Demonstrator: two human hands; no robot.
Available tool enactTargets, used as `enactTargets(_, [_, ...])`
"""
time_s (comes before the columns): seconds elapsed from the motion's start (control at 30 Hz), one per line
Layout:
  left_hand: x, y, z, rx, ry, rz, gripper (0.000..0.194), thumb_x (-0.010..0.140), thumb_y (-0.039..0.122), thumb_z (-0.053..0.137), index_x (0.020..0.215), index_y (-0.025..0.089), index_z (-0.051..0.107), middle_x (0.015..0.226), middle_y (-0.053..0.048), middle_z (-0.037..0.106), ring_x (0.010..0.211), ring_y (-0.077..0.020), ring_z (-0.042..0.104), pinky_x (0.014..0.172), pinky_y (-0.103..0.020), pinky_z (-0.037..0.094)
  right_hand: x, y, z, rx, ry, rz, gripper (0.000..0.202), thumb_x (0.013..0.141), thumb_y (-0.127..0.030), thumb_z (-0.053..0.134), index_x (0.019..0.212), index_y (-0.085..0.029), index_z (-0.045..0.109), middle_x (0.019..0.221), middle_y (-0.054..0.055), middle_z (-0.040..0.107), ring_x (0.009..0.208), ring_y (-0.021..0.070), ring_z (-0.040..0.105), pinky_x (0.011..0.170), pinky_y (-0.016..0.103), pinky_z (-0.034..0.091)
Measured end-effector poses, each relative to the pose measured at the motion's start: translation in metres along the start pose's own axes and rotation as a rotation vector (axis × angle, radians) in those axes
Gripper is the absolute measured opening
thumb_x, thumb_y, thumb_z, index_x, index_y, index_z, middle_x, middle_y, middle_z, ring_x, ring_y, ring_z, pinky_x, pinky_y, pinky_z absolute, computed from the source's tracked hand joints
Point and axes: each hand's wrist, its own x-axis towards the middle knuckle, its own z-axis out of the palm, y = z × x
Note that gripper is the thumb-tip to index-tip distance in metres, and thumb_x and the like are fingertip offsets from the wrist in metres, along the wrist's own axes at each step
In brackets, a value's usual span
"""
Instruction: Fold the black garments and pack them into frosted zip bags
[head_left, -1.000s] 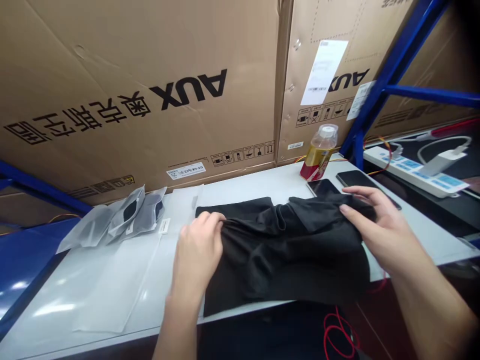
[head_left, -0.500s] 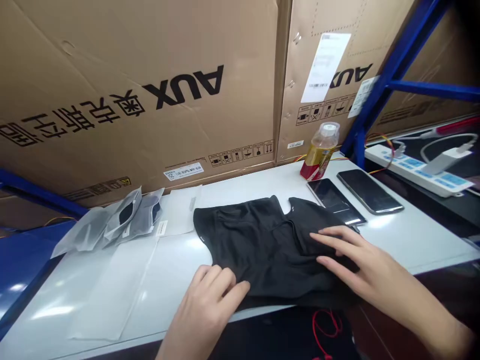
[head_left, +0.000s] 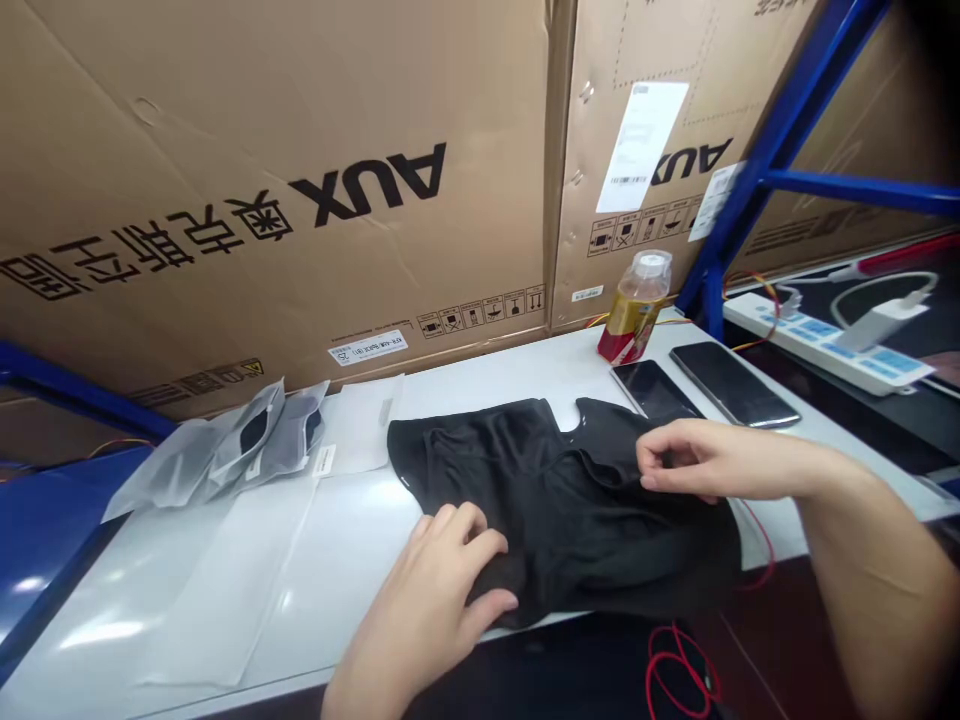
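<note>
Located on the tabletop (head_left: pixel 352 535), along the front edge: black cloth (head_left: pixel 555 530), long axis left to right. On its near left part: left hand (head_left: pixel 454 570), palm down, thumb apart from loosely bent fingers. Over its right part: right hand (head_left: pixel 686 460), fingers curled; cannot tell whether gripping. Equally near to both, lying beneath and between. Faintly glossy, limp-looking, creased, notched at the far edge.

Hands (head_left: pixel 442 580) partly hide black cloth (head_left: pixel 555 520); large carton (head_left: pixel 315 80) cropped.

Blk garment (head_left: pixel 570 535): smth cloth; wht tabletop (head_left: pixel 349 555): glossy.
</note>
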Motion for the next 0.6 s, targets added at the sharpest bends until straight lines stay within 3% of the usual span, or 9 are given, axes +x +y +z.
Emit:
enactTargets(0.07, [-0.002, -0.003, -0.001, -0.021, -0.043, -0.011, 0.039, 0.085, 0.024, 0.085, 0.119, 0.033, 0.068, 0.121, -0.002, 0.063, 0.105, -0.0239, 0.063, 0.09, -0.038, 0.057, 0.004, 0.005, -0.005, -0.04, 0.177, 0.033, 0.038, 0.093, -0.06, 0.064, 0.084, -0.023, 0.06, 0.069, -0.004, 0.053, 0.058, 0.0141, 0.054, 0.053, 0.026, 0.04])
enactTargets(0.17, [-0.008, -0.008, -0.004, -0.04, -0.061, -0.042, 0.053, 0.078, 0.024, 0.091, 0.124, 0.036, 0.067, 0.128, -0.001, 0.062, 0.112, -0.0247, 0.063, 0.093, -0.038, 0.06, 0.013, 0.01, -0.003, -0.27, 0.693, 0.104, 0.031, 0.096, -0.051, 0.056, 0.092, -0.022, 0.065, 0.083, 0.003, 0.067, 0.066, 0.0212, 0.064, 0.058, 0.034, 0.049])
enactTargets(0.23, [-0.01, -0.011, -0.004, -0.024, -0.042, -0.045, 0.059, 0.076, 0.029, 0.092, 0.128, 0.037, 0.067, 0.136, -0.003, 0.061, 0.119, -0.028, 0.063, 0.097, -0.042, 0.06, 0.017, 0.008, 0.011, -0.421, 0.965, 0.099, 0.029, 0.097, -0.044, 0.053, 0.108, -0.021, 0.067, 0.102, 0.01, 0.072, 0.085, 0.0289, 0.071, 0.073, 0.042, 0.055])
enactTargets(0.27, [-0.011, -0.013, -0.004, -0.007, -0.023, -0.034, 0.06, 0.078, 0.033, 0.091, 0.133, 0.038, 0.066, 0.143, -0.005, 0.059, 0.125, -0.0307, 0.061, 0.1, -0.045, 0.06, 0.018, 0.005, 0.023, -0.463, 1.025, 0.053, 0.032, 0.098, -0.041, 0.051, 0.118, -0.02, 0.065, 0.115, 0.013, 0.071, 0.098, 0.0319, 0.071, 0.084, 0.046, 0.056])
enactTargets(0.33, [-0.011, -0.017, 0.0, 0.046, 0.014, 0.003, 0.065, 0.086, 0.044, 0.083, 0.146, 0.04, 0.059, 0.16, -0.006, 0.049, 0.143, -0.0367, 0.051, 0.109, -0.053, 0.055, 0.019, 0.0, 0.053, -0.52, 1.011, -0.156, 0.035, 0.104, -0.04, 0.046, 0.128, -0.021, 0.063, 0.131, 0.014, 0.068, 0.121, 0.0314, 0.067, 0.104, 0.047, 0.053])
enactTargets(0.43, [-0.009, -0.024, 0.01, 0.133, 0.018, 0.026, 0.076, 0.097, 0.058, 0.066, 0.165, 0.044, 0.033, 0.176, -0.004, 0.026, 0.159, -0.0413, 0.03, 0.12, -0.069, 0.039, 0.016, 0.003, 0.099, -0.648, 0.811, -0.379, 0.04, 0.107, -0.039, 0.048, 0.145, -0.03, 0.058, 0.159, 0.007, 0.054, 0.149, 0.0307, 0.048, 0.119, 0.05, 0.045])
enactTargets(0.5, [-0.008, -0.028, 0.018, 0.16, -0.016, 0.0, 0.084, 0.099, 0.064, 0.06, 0.168, 0.044, 0.017, 0.177, -0.004, 0.019, 0.161, -0.0424, 0.024, 0.122, -0.077, 0.027, 0.013, 0.012, 0.118, -0.713, 0.696, -0.376, 0.059, 0.105, -0.046, 0.053, 0.162, -0.034, 0.04, 0.169, 0.004, 0.041, 0.157, 0.035, 0.035, 0.122, 0.059, 0.041])
enactTargets(0.6, [-0.007, -0.031, 0.025, 0.172, -0.048, -0.05, 0.093, 0.096, 0.069, 0.061, 0.169, 0.044, 0.01, 0.177, -0.005, 0.015, 0.161, -0.0432, 0.022, 0.121, -0.081, 0.018, 0.008, 0.03, 0.125, -0.737, 0.622, -0.307, 0.082, 0.102, -0.057, 0.057, 0.17, -0.036, 0.017, 0.174, 0.004, 0.029, 0.16, 0.0388, 0.026, 0.123, 0.068, 0.036])
